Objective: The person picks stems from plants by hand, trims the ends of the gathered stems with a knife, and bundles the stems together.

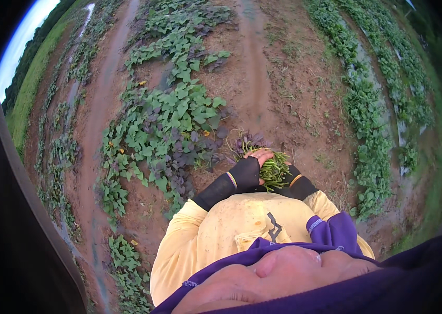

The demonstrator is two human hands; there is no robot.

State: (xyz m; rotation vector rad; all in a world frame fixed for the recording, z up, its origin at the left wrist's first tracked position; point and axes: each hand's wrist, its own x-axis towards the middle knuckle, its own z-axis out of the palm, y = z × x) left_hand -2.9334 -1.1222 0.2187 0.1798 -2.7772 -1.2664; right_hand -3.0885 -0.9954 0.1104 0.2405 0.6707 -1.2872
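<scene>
A bundle of cut green stems (276,171) with purple leaves at its far left end is held close in front of my body. My left hand (258,158), in a black fingerless sleeve, lies over the bundle's left side with its fingers closed round it. My right hand (290,171), also black-sleeved, is against the right side of the bundle. Most of its fingers are hidden by the stems. The stem ends point toward me.
Leafy vines, green and purple (171,123), spread over the bed to my left. Bare reddish soil (304,115) with small weeds lies ahead. Rows of green plants (367,141) run along the right, and a wet furrow (93,183) runs at the left.
</scene>
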